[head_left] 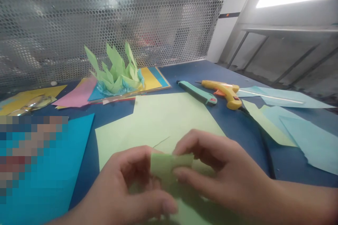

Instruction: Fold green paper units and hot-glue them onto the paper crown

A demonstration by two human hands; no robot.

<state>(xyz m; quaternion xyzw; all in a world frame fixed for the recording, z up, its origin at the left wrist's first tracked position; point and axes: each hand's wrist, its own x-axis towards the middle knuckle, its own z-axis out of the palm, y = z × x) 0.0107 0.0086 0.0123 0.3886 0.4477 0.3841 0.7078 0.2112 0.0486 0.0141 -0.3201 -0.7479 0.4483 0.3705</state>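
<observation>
A small folded piece of light green paper [161,164] is held up in front of me, over larger light green sheets [169,116]. My right hand [211,168] pinches its right part between thumb and forefinger. At its left edge, my left hand [132,179] has curled fingers against the paper, partly behind it, while the thumb sits lower and apart from the visible part. Those fingertips are partly hidden and a little blurred. A thin dark line [161,142] shows on the sheet just beyond the hands.
Green paper leaves [116,63] stand at the back on coloured sheets. A teal utility knife [196,92] and a yellow glue gun [221,89] lie right of centre, its black cord [266,151] trailing forward. Glasses [33,103], blue card [76,154] and pale blue paper [311,137] flank them.
</observation>
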